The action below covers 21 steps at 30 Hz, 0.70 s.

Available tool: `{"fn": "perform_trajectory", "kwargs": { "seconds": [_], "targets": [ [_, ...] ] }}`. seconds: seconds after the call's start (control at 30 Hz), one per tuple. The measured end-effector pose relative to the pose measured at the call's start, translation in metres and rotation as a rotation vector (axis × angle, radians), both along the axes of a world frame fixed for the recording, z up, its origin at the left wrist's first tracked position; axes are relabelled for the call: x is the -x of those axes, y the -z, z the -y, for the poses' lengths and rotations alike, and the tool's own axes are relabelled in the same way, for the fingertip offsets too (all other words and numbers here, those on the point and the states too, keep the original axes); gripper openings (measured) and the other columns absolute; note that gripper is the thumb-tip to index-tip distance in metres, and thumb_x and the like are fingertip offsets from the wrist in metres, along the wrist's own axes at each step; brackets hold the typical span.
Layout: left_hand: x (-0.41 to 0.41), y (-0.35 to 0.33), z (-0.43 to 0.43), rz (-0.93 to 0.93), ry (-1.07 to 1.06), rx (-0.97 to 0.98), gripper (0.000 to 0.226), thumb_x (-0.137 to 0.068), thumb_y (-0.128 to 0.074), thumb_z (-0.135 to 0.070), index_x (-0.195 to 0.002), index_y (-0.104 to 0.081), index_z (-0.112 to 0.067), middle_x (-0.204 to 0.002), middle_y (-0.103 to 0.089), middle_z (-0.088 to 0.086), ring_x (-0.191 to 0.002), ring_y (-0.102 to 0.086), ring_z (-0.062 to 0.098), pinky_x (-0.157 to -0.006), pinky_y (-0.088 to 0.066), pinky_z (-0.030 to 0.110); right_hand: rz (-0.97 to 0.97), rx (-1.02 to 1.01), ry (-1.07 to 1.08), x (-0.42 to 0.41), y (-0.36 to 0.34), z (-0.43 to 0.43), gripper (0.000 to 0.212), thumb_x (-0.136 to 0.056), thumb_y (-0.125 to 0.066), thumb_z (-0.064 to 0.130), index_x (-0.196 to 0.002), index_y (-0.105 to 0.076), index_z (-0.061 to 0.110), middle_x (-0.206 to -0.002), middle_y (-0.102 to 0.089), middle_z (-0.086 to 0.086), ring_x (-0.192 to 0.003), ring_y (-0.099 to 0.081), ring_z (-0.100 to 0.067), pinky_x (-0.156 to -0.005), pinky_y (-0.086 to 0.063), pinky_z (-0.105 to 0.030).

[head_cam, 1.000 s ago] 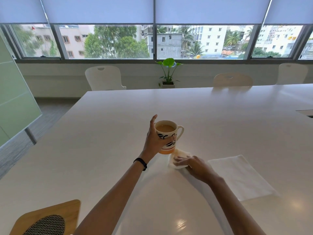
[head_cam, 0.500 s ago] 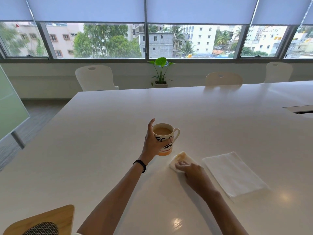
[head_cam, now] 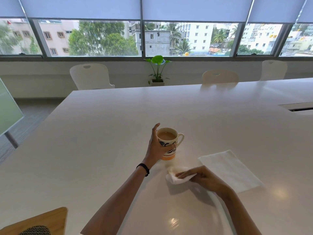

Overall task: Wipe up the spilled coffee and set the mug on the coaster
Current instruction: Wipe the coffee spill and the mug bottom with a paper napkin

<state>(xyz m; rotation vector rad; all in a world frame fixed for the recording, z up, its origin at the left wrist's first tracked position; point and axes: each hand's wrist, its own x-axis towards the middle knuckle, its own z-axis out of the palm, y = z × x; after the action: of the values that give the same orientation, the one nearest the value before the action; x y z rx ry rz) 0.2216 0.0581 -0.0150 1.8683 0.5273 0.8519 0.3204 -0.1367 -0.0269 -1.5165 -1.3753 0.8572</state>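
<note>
A cream mug (head_cam: 169, 143) with dark leaf marks and an orange base holds milky coffee. My left hand (head_cam: 156, 148) grips it from the left side, its base at or just above the white table (head_cam: 101, 150). My right hand (head_cam: 201, 176) holds a crumpled white tissue (head_cam: 172, 178) with a tan stain, low over the table just in front of the mug. A faint tan smear (head_cam: 171, 164) lies between mug and tissue. A wooden coaster (head_cam: 50, 219) with a dark woven centre sits at the near left corner.
A flat folded white napkin (head_cam: 232, 170) lies right of my right hand. White chairs (head_cam: 91, 75) stand at the table's far side, with a small potted plant (head_cam: 157, 70) under the windows. A cable slot (head_cam: 299, 108) is set in the table at far right.
My right hand has drawn the tissue back from under the mug's base toward me. My left hand keeps its grip on the mug in about the same place.
</note>
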Motion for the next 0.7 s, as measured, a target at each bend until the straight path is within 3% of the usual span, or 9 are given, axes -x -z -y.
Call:
{"fn": "perform_trajectory", "kwargs": {
  "seconds": [0.07, 0.13, 0.2, 0.3, 0.37, 0.47, 0.53, 0.7],
  "targets": [
    [-0.002, 0.001, 0.002, -0.004, -0.007, 0.010, 0.098, -0.061, -0.085, -0.026, -0.135, -0.022, -0.034, -0.118, -0.053, 0.002, -0.106, -0.053, 0.017, -0.086, -0.044, 0.025, -0.059, -0.076, 0.124, -0.001, 0.001, 0.000, 0.032, -0.083, -0.051, -0.015, -0.099, -0.069, 0.007, -0.094, -0.074, 0.006, -0.093, -0.067, -0.011, -0.086, -0.053, -0.025],
    [-0.004, 0.000, 0.004, 0.001, -0.027, 0.019, 0.097, -0.061, -0.085, -0.026, -0.135, -0.023, -0.034, -0.120, -0.054, 0.004, -0.108, -0.054, 0.020, -0.089, -0.047, 0.031, -0.054, -0.176, 0.312, -0.001, 0.002, 0.000, 0.032, -0.083, -0.053, -0.015, -0.098, -0.070, 0.007, -0.082, -0.075, 0.008, -0.081, -0.067, -0.005, -0.074, -0.054, -0.020],
    [-0.006, 0.000, 0.006, 0.004, -0.040, 0.013, 0.097, -0.061, -0.085, -0.025, -0.136, -0.023, -0.031, -0.122, -0.053, 0.007, -0.110, -0.053, 0.022, -0.093, -0.048, 0.038, 0.018, -0.260, 0.501, -0.004, 0.001, 0.002, 0.035, -0.082, -0.055, -0.014, -0.095, -0.071, 0.015, -0.084, -0.075, 0.003, -0.075, -0.066, 0.001, -0.068, -0.051, -0.013],
    [-0.008, 0.000, 0.007, 0.000, -0.051, -0.010, 0.097, -0.062, -0.085, -0.025, -0.137, -0.023, -0.026, -0.123, -0.053, 0.008, -0.110, -0.052, 0.023, -0.094, -0.048, 0.040, 0.188, -0.263, 0.653, -0.008, 0.003, 0.008, 0.041, -0.080, -0.057, -0.009, -0.094, -0.071, 0.027, -0.083, -0.071, 0.017, -0.075, -0.064, 0.007, -0.064, -0.046, -0.006],
    [-0.010, -0.001, 0.008, -0.002, -0.058, -0.015, 0.098, -0.062, -0.085, -0.026, -0.138, -0.022, -0.025, -0.123, -0.052, 0.008, -0.110, -0.052, 0.022, -0.093, -0.048, 0.038, 0.250, -0.223, 0.660, -0.008, 0.008, 0.008, 0.039, -0.080, -0.056, -0.007, -0.095, -0.072, 0.025, -0.082, -0.070, 0.019, -0.075, -0.064, 0.005, -0.063, -0.046, -0.009],
    [-0.009, -0.001, 0.007, -0.009, -0.062, -0.019, 0.100, -0.062, -0.085, -0.026, -0.139, -0.020, -0.025, -0.124, -0.052, 0.009, -0.110, -0.052, 0.021, -0.092, -0.047, 0.034, 0.328, -0.142, 0.603, -0.004, 0.014, 0.004, 0.037, -0.082, -0.056, -0.002, -0.101, -0.071, 0.025, -0.090, -0.074, 0.005, -0.076, -0.067, -0.013, -0.069, -0.052, -0.029],
    [-0.008, -0.001, 0.007, -0.020, -0.049, -0.016, 0.102, -0.063, -0.084, -0.026, -0.140, -0.018, -0.025, -0.125, -0.051, 0.009, -0.111, -0.051, 0.021, -0.092, -0.046, 0.034, 0.383, -0.095, 0.559, 0.000, 0.017, 0.002, 0.037, -0.084, -0.056, 0.003, -0.104, -0.069, 0.030, -0.094, -0.074, 0.002, -0.077, -0.067, -0.018, -0.071, -0.053, -0.034],
    [-0.008, -0.001, 0.008, -0.058, -0.047, -0.009, 0.105, -0.064, -0.084, -0.026, -0.142, -0.014, -0.023, -0.128, -0.049, 0.009, -0.112, -0.049, 0.019, -0.092, -0.044, 0.032, 0.488, -0.061, 0.495, 0.008, 0.018, 0.001, 0.036, -0.086, -0.055, 0.009, -0.103, -0.067, 0.038, -0.077, -0.068, 0.010, -0.059, -0.055, 0.002, -0.060, -0.041, -0.019]
  ]
}}
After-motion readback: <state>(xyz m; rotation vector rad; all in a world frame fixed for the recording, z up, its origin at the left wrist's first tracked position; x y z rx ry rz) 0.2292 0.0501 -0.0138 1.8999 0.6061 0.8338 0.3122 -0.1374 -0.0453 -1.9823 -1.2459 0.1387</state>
